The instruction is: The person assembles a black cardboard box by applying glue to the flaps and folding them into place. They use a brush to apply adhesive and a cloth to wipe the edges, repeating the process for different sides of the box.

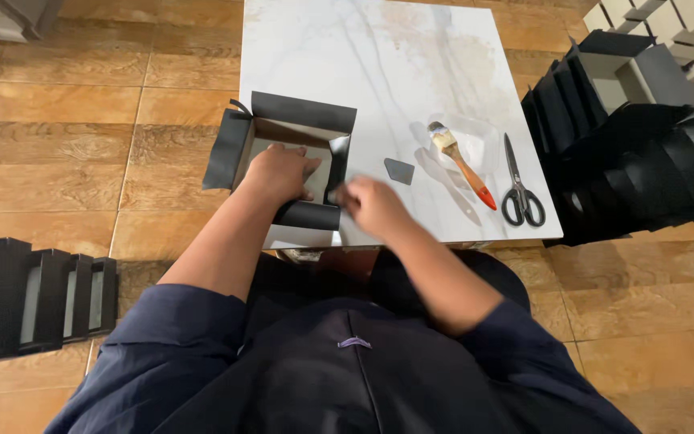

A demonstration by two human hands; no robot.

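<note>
My left hand (279, 173) lies flat inside the shallow open box (295, 165), fingers together and pressed down on its grey floor. My right hand (373, 206) sits at the box's near right corner, a little blurred; its fingers look curled against the black paper flap (308, 215) rolled along the near wall, though I cannot tell whether they pinch it. The box rests at the near left corner of the white marble tabletop (395, 56), its black wrapping standing up along the far wall. Just beside my right hand lies a small dark scrap (399, 170). Farther right are a brush with an orange handle (461, 165) and black scissors (520, 189). Stacks of black boxes (628, 153) stand on the tiled floor (58, 153) to the right, more (34, 293) at left.
</note>
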